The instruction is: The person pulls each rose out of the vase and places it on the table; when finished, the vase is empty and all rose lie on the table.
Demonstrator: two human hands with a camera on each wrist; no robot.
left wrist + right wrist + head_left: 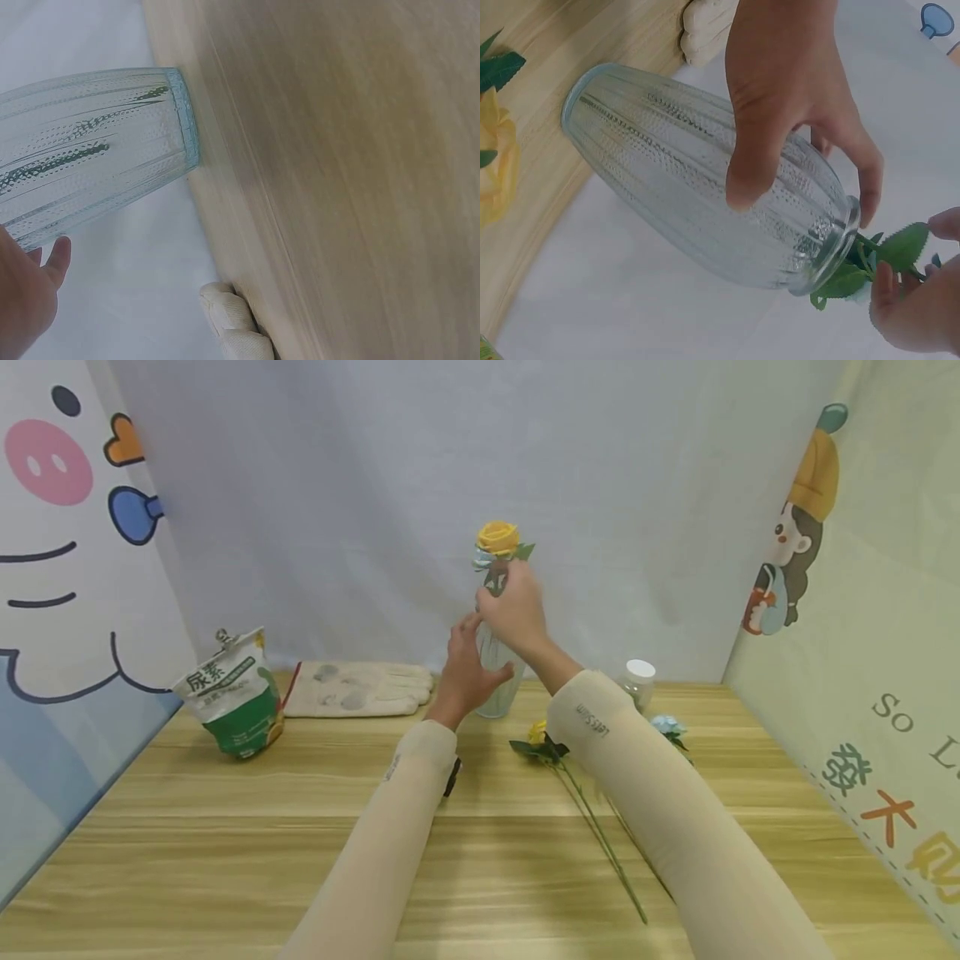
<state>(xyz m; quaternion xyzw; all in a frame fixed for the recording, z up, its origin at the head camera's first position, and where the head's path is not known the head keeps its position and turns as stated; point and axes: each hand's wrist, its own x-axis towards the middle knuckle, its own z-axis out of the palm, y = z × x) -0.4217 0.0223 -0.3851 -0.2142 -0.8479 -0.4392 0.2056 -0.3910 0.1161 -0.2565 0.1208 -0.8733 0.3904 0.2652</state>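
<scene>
A ribbed clear glass vase [667, 176] stands upright on the table. My left hand [465, 670] grips its side, the thumb across the front in the right wrist view. At the vase mouth my right hand [517, 608] pinches the stem of a yellow rose [498, 537] just below the bloom. A light blue flower [483, 559] sits right under that rose. Green leaves [904, 246] stick out past the vase rim, close to the right fingertips. Dark stems show blurred through the glass in the left wrist view.
Another yellow rose [537, 732] and a blue flower [666, 724] lie on the table near the right sleeve, which partly covers them. A white-lidded jar [640, 673] stands behind. On the left are a pale glove [360, 688] and a clipped green-and-white bag [238, 714].
</scene>
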